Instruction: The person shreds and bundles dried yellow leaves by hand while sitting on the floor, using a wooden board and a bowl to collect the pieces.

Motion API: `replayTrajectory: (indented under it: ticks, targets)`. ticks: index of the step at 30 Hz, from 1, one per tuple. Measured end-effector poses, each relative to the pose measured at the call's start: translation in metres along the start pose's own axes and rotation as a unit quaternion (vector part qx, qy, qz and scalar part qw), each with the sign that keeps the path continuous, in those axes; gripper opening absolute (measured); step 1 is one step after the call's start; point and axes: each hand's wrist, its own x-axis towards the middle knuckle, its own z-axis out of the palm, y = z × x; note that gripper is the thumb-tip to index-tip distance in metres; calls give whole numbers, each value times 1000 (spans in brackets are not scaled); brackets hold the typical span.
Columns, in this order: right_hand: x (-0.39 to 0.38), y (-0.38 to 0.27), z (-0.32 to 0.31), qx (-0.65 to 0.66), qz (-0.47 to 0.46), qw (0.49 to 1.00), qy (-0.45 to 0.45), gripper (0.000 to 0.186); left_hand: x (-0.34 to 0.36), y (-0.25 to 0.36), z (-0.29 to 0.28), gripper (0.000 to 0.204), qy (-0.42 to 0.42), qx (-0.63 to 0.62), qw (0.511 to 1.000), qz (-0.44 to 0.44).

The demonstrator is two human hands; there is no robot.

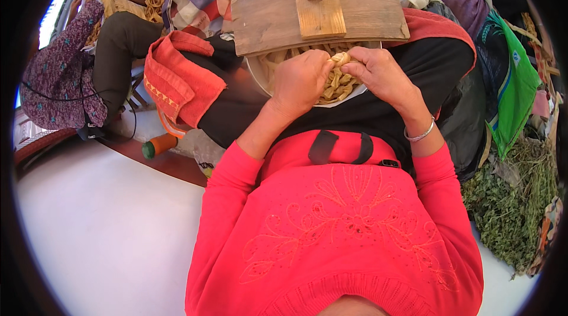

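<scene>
My left hand (pixel 300 82) and my right hand (pixel 378 73) meet over a white bowl (pixel 255 73) on my lap. Both pinch one small twisted piece of pale dough (pixel 339 58) between the fingertips. The bowl holds several more twisted dough pieces (pixel 338 86). A wooden board (pixel 272 20) with a raised wooden block (pixel 319 14) lies across the bowl's far side, just beyond my hands. A silver bracelet (pixel 420 134) circles my right wrist.
A red cloth (pixel 177 79) drapes my left knee. Another person in a patterned top (pixel 59 73) sits at the far left. An orange and green bottle (pixel 158 146) lies on the floor. Dried green herbs (pixel 509 203) and a green bag (pixel 515 91) are on the right.
</scene>
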Motion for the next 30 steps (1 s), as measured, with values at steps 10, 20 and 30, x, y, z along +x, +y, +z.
replayTrajectory:
  ticks: [10,20,30]
  targets:
    - [-1,9,-16,-48,-71,995,53,21,-6,-32,-15,27,-191,-337,899,-204]
    - [31,3,-15,340,133,922,-126,16,26,-34,-13,27,-225,-464,822,-243]
    - [71,17,-4,285,71,953,67,13,62,-76,-22,15,-132,-384,884,-229]
